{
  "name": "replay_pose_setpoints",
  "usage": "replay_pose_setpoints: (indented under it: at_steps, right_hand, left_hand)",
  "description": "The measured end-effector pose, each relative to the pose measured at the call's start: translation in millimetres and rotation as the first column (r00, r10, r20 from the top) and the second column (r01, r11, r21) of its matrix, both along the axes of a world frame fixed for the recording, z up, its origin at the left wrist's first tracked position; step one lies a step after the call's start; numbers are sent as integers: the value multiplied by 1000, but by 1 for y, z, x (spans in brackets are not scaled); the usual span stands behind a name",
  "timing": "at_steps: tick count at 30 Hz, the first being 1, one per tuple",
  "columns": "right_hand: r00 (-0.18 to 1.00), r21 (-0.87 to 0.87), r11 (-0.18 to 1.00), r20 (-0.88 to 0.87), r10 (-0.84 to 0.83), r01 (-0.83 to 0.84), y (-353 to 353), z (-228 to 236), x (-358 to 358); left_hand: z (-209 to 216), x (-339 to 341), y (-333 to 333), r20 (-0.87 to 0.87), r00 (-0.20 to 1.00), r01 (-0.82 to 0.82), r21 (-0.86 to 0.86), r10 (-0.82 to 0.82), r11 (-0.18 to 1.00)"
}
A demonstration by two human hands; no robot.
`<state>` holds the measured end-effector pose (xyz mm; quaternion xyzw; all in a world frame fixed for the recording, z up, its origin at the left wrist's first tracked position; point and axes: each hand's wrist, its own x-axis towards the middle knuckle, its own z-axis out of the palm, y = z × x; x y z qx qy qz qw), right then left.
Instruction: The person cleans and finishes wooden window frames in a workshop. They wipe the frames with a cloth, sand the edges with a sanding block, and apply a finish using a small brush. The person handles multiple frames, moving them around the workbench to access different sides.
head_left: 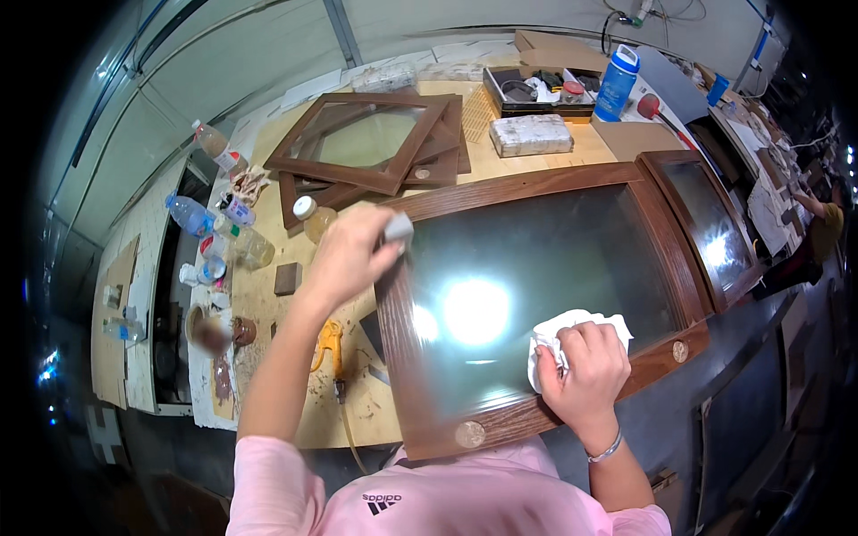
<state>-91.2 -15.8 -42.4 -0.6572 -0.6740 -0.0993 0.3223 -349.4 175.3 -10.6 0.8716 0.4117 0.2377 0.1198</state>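
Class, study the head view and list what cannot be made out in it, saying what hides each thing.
All in the head view:
- The exact shape of the grey piece: blurred, and partly covered by the left hand.
- The glass beneath the white cloth: covered by cloth and right hand.
- Most of the lower frames: hidden by the top frame.
- The pink shirt's lower part: cut off by the bottom edge.
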Motion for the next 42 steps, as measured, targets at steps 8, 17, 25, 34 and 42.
replay_pose_setpoints:
  at_steps: [8,17,25,34,42]
  right_hand:
    - [1000,-5,1000,-4,23,-23,2,1,5]
    - [1000,31,999,14,15,-16,1,-3,4]
    - [999,37,999,46,14,-16,-1,-4,5]
    - [998,-22,1000,69,7,-5,-3,-3,-4]
    - [996,-35,999,84,27,-24,-8,-8,-5]
  left_hand:
    - [20,-21,-122,105,935,355,-331,-340,874]
    - [5,-50,-182,240,945,302,-385,-222,872]
    - [-6,-51,-218,305,947,219,-377,-103,900]
    - [-27,-68,-231,501,863,248,-539,69,805]
    - [-43,-91,-235,545,759,98,-637,357,765]
